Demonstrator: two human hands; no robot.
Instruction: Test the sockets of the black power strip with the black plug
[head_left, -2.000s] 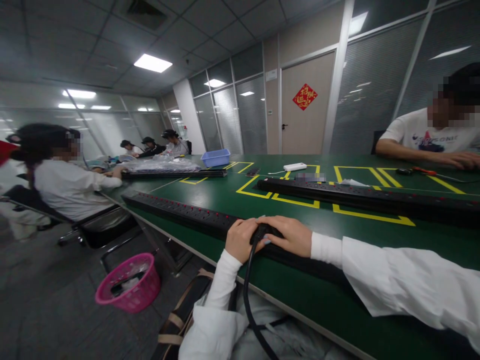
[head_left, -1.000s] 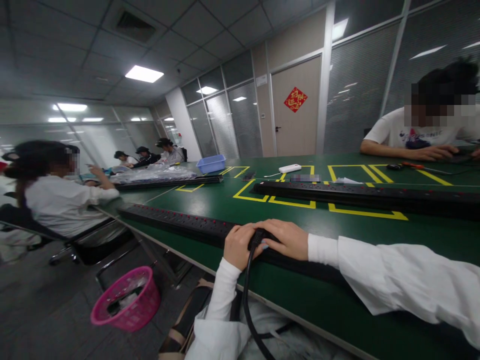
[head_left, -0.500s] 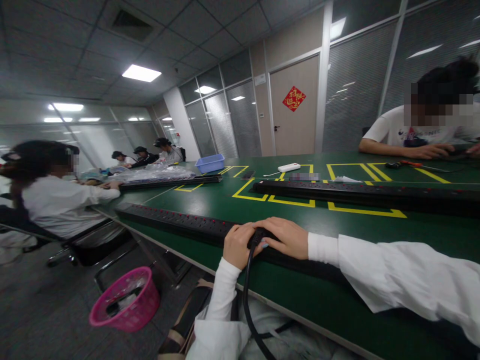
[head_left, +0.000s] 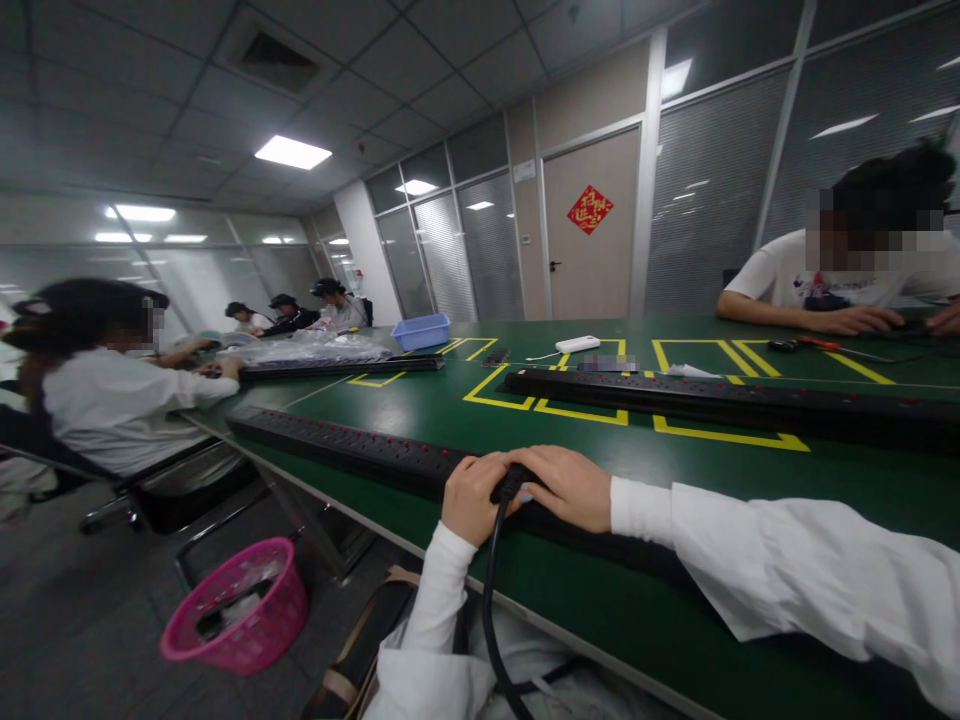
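Note:
A long black power strip (head_left: 352,447) with a row of outlets and small red parts lies slantwise along the near edge of the green table. Over its middle, my left hand (head_left: 469,500) and my right hand (head_left: 568,487) meet around a black plug (head_left: 512,482). Both hands are closed on the plug, fingers curled over it from either side. A thick black power cord (head_left: 491,610) hangs from it past the table edge toward my lap. The plug's front is hidden by my fingers, so whether it sits fully in an outlet I cannot tell.
Farther back lies a second black power strip (head_left: 720,393), near a white power bank (head_left: 577,344) and yellow tape marks. A blue basket (head_left: 421,333) stands beyond. One co-worker (head_left: 112,410) sits left, another (head_left: 840,285) across. A pink basket (head_left: 255,625) is on the floor.
My hands keep the same grip on the plug, with almost no movement. The view has shifted slightly. The left co-worker's hands have moved a little.

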